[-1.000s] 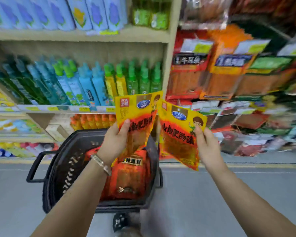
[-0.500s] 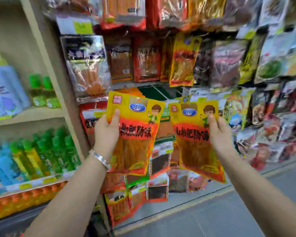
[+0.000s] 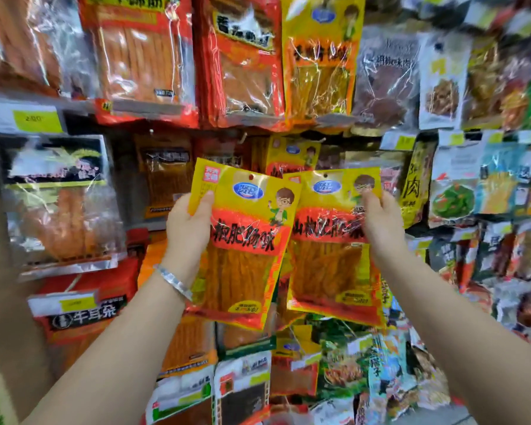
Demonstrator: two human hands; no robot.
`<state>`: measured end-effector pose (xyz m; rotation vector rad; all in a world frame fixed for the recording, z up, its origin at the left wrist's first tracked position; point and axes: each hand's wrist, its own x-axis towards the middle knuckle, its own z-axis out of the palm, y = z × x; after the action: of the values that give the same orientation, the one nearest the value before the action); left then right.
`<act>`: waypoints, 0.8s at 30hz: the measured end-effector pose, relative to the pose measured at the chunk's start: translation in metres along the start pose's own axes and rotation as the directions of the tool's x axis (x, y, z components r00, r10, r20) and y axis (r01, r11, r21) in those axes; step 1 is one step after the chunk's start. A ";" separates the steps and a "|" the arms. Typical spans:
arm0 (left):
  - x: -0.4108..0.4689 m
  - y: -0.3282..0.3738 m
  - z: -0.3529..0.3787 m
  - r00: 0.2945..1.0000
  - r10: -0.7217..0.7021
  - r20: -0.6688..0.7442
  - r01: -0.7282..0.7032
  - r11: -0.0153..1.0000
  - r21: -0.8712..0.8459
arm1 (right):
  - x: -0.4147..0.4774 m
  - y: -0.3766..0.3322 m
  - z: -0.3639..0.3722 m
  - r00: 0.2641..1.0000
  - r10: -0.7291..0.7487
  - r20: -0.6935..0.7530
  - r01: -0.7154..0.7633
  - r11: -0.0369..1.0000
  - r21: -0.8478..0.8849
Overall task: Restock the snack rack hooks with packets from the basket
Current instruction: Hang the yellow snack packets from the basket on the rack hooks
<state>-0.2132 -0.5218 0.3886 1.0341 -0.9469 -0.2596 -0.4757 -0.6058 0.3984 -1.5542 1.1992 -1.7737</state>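
Note:
I hold two matching yellow-and-red snack packets up in front of the snack rack. My left hand [image 3: 188, 226] grips the left packet [image 3: 244, 250] by its upper left edge, thumb on the front. My right hand [image 3: 380, 223] pinches the right packet [image 3: 328, 250] at its upper right corner. The two packets overlap slightly in the middle. Each has a small hang hole at the top. Behind them hangs a row of the same yellow packets [image 3: 292, 154] on a hook. The basket is out of view.
The rack is densely hung with snack packets: red ones [image 3: 242, 59] and a yellow one [image 3: 319, 56] above, clear bags [image 3: 59, 204] at left, mixed packets [image 3: 472, 185] at right. Price tags [image 3: 37, 119] sit on the rails. A silver bracelet [image 3: 172, 280] circles my left wrist.
My view has swung up from the basket and left shelves to the snack rack. Both hands have raised the packets higher and nearer the rack, still holding them.

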 end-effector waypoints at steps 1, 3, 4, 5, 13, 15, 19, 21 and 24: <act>0.007 0.000 0.008 1.000 0.004 0.009 -0.004 1.000 -0.019 | 0.015 0.001 0.003 1.000 -0.015 -0.014 0.015 1.000 0.017; 0.020 -0.003 0.021 1.000 0.010 0.016 -0.010 1.000 -0.028 | 0.044 0.003 0.008 0.999 -0.026 -0.037 0.027 0.999 0.043; 0.025 -0.005 0.027 1.000 0.011 0.007 -0.010 1.000 -0.024 | 0.057 0.005 0.012 0.999 -0.024 -0.036 0.026 0.998 0.050; 0.030 -0.006 0.033 1.000 0.012 -0.008 -0.013 1.000 -0.017 | 0.070 0.006 0.015 0.999 -0.021 -0.032 0.023 0.998 0.057; 0.056 -0.017 0.082 0.999 0.015 -0.044 -0.017 0.999 -0.038 | 0.149 0.027 0.038 0.999 -0.042 0.031 0.038 0.991 0.128; 0.058 -0.019 0.093 0.998 0.020 -0.063 -0.022 0.999 -0.033 | 0.162 0.034 0.043 0.996 -0.033 0.088 0.017 0.985 0.174; 0.060 -0.024 0.112 0.997 0.020 -0.070 -0.021 1.000 -0.015 | 0.179 0.045 0.053 0.984 -0.022 0.179 -0.022 0.970 0.240; 0.060 -0.027 0.119 0.996 0.024 -0.085 -0.025 1.000 -0.009 | 0.186 0.051 0.059 0.976 -0.008 0.216 -0.049 0.965 0.257; 0.059 -0.029 0.128 0.992 0.015 -0.127 -0.017 1.000 -0.011 | 0.194 0.057 0.070 0.963 0.015 0.269 -0.082 0.967 0.242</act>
<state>-0.2702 -0.6506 0.4186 1.0192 -0.8371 -0.1838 -0.4643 -0.8136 0.4491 -1.5380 0.8414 -1.5569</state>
